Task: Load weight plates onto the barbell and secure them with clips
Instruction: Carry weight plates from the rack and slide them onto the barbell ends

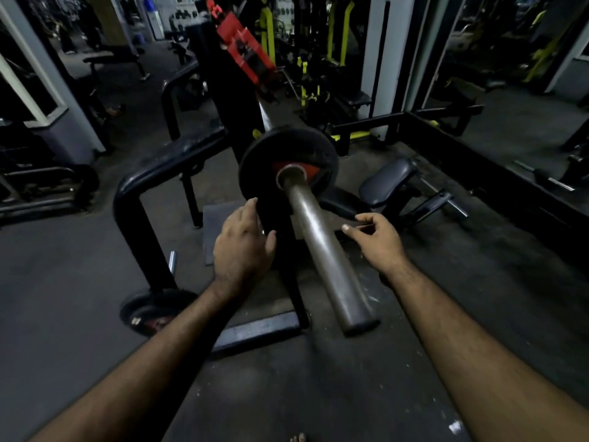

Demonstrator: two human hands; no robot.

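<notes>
A steel barbell sleeve points toward me from the rack, its end near the lower middle. One black weight plate with a red centre mark sits far up the sleeve against the collar. My left hand is spread open, fingertips at the plate's lower left rim. My right hand hovers just right of the sleeve, fingers loosely curled, holding nothing I can make out. No clip is visible.
A second black plate leans on a peg at the rack's base, lower left. The black rack frame stands to the left. A padded bench lies on the floor to the right. Gym machines fill the background.
</notes>
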